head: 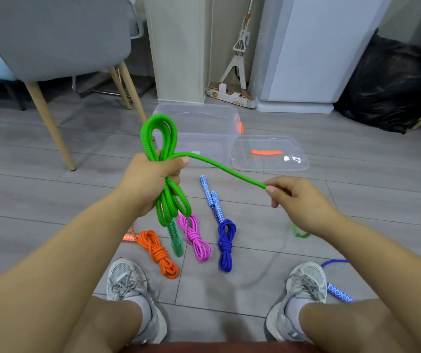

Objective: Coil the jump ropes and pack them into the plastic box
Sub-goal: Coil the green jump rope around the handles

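My left hand grips a bundle of green jump rope, with loops standing above the fist and hanging below it. A green handle dangles under the loops. One strand runs rightwards to my right hand, which pinches it between thumb and fingers. On the floor in front of my feet lie coiled orange, pink and blue ropes. The clear plastic box stands open behind the hands, and its lid lies flat to its right.
A grey chair with wooden legs stands at the left. Another blue rope with a patterned handle lies by my right shoe. A black bag, a white appliance and a mop stand at the back.
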Available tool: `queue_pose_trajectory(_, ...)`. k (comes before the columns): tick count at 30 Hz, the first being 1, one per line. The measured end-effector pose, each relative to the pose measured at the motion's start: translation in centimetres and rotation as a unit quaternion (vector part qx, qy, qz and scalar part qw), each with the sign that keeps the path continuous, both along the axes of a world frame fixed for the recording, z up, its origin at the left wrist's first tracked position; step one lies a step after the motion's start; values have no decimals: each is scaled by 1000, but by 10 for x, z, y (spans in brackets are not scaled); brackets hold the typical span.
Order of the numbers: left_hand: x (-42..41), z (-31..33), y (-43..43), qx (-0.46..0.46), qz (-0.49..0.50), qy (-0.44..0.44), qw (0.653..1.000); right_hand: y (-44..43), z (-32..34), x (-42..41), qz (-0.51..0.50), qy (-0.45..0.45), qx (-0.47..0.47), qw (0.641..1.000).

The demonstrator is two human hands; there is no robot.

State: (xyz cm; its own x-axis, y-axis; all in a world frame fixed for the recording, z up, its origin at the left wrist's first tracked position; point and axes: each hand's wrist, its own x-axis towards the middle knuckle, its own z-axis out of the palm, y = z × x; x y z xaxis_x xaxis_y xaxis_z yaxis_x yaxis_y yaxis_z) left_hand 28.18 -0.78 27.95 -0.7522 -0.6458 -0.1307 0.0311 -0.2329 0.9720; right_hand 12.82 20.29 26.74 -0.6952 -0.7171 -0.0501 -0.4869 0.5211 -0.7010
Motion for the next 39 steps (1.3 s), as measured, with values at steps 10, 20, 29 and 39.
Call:
queue_pose_trajectory(10, -14, 4, 23, 48, -50, 5, 998, -43, 11, 32, 14, -25, -154, 988)
queue_pose_trajectory(20, -23, 7, 40, -44, 13, -14, 999, -61, 19, 48, 12, -90, -200, 976)
queue_pose_trajectory(29, -23, 16, 43, -24, 14, 8, 1000, -54, 25, 48, 45, -100, -213, 971)
queue_pose_trajectory(39, -12, 18, 30, 22, 61, 67, 996, -21, 4, 27, 89, -93, -76, 989)
